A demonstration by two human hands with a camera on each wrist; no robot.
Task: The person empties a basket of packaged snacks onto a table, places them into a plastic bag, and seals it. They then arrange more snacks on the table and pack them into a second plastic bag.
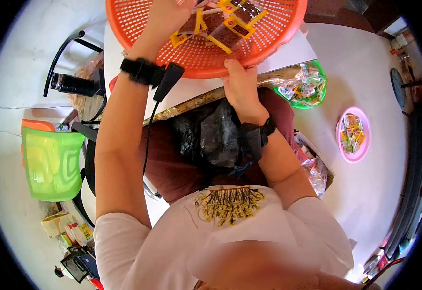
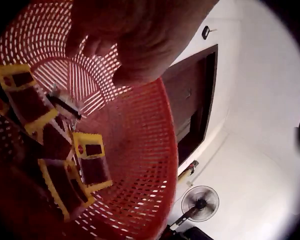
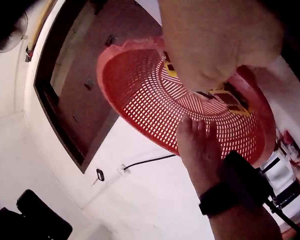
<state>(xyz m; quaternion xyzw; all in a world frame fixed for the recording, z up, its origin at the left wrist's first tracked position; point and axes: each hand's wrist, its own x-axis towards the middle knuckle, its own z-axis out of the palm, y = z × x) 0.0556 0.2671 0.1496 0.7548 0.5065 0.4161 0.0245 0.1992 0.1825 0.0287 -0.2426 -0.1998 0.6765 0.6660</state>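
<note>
An orange-red plastic mesh basket [image 1: 138, 29] is tilted above the edge of the white table [image 1: 288, 55]. Several small packets [image 1: 225, 34] with dark brown middles and yellow edges lie inside it. My right hand [image 1: 242, 89] grips the near rim, thumb over the top. Reaching across the left rim, my left hand [image 1: 170, 21] is inside the basket; in the right wrist view its fingers [image 3: 197, 127] extend loosely over the mesh, with nothing visible in them. A clear-and-dark wrapper [image 2: 65, 102] lies beside the yellow-edged packets in the left wrist view.
A black plastic bag [image 1: 218, 137] lies on the person's lap. To the right are a green basket [image 1: 323, 92] of wrapped packets, a pink basin [image 1: 340, 137] with more, and a box of packets [image 1: 315, 169]. A green chair [image 1: 51, 164] stands at left.
</note>
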